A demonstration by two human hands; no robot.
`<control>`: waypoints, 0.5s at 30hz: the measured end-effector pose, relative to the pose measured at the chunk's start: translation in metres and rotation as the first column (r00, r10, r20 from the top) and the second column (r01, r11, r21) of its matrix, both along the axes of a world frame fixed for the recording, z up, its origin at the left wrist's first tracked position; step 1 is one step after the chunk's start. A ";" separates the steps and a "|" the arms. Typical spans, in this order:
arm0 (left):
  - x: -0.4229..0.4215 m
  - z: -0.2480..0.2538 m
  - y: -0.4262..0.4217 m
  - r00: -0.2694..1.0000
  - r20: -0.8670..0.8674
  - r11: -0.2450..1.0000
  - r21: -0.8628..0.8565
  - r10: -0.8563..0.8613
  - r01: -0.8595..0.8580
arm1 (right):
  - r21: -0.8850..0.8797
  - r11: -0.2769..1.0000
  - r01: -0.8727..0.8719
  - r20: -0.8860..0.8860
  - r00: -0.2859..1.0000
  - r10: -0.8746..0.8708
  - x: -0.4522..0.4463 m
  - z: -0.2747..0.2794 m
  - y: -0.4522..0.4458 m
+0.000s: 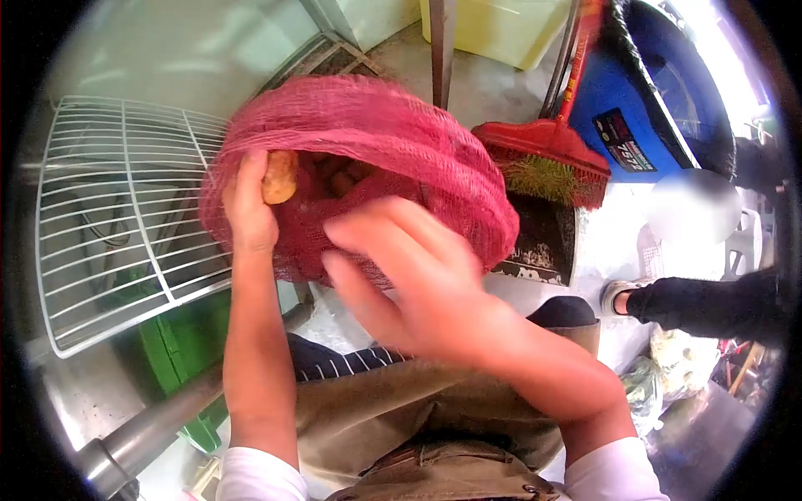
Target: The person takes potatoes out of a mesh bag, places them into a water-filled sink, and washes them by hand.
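Observation:
A large red mesh sack (368,108) bulges in front of me, its mouth turned toward me. At the left side of that mouth my left hand (251,204) grips a brownish-yellow potato (281,177). More roundish things lie in the sack's shadowed inside, too dark to make out. My right hand (409,271) hovers before the lower edge of the mouth, smeared by motion. Its thumb and fingers are apart, and nothing shows between them.
A white wire rack (134,209) stands at left above a green crate (188,338). Behind the sack are a red broom (547,146), a dustpan (535,238), a blue bin (622,100) and a yellow tub (501,29). Another person's leg (702,302) reaches in at right.

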State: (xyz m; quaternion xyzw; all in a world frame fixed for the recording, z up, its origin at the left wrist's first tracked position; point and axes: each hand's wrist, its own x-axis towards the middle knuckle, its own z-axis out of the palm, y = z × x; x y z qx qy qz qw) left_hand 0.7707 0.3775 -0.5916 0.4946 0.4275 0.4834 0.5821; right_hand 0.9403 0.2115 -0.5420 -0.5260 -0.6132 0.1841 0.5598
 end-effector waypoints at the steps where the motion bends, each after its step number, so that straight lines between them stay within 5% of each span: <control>1: 0.000 -0.006 -0.001 1.000 0.025 0.998 -0.052 -0.018 0.020 | -0.141 0.990 0.009 -0.154 0.988 -0.031 -0.024 -0.012 0.015; 2: -0.007 -0.014 0.003 0.995 -0.087 0.989 -0.145 -0.049 0.036 | -0.318 0.948 0.005 -0.339 0.933 -0.119 -0.029 -0.024 0.035; 4: 0.019 -0.005 -0.023 0.993 -0.048 0.984 -0.152 -0.104 0.096 | -0.358 0.893 -0.273 -0.891 0.386 -0.239 -0.021 -0.036 0.068; 6: 0.039 0.007 -0.045 0.982 -0.145 0.987 -0.120 -0.123 0.106 | -0.519 0.826 -0.220 -0.828 0.368 -0.423 -0.009 -0.049 0.083; 8: 0.038 -0.006 -0.040 0.971 0.052 0.970 -0.050 -0.235 0.238 | -0.448 0.879 -0.162 -0.833 0.434 -0.344 0.002 -0.052 0.089; 9: 0.037 -0.003 -0.040 0.962 0.004 0.961 -0.031 -0.273 0.273 | -0.332 0.934 -0.135 -0.843 0.487 -0.229 0.012 -0.066 0.093; 11: 0.038 0.006 -0.032 0.931 -0.088 0.935 0.014 -0.353 0.356 | -0.415 0.900 -0.134 -0.810 0.506 -0.298 0.032 -0.062 0.091; 12: 0.027 -0.006 -0.017 0.867 -0.452 0.977 -0.094 -0.211 0.189 | -0.483 0.874 -0.060 -0.750 0.543 -0.377 0.039 -0.060 0.090; 14: 0.028 0.039 -0.004 0.530 -0.793 0.934 -0.129 -0.300 0.335 | -0.394 0.918 -0.028 -0.572 0.789 -0.221 0.058 -0.038 0.077; 15: 0.030 0.052 0.002 0.533 -0.812 0.890 0.039 -0.237 0.454 | -0.317 0.948 0.026 -0.410 0.897 -0.162 0.067 -0.023 0.069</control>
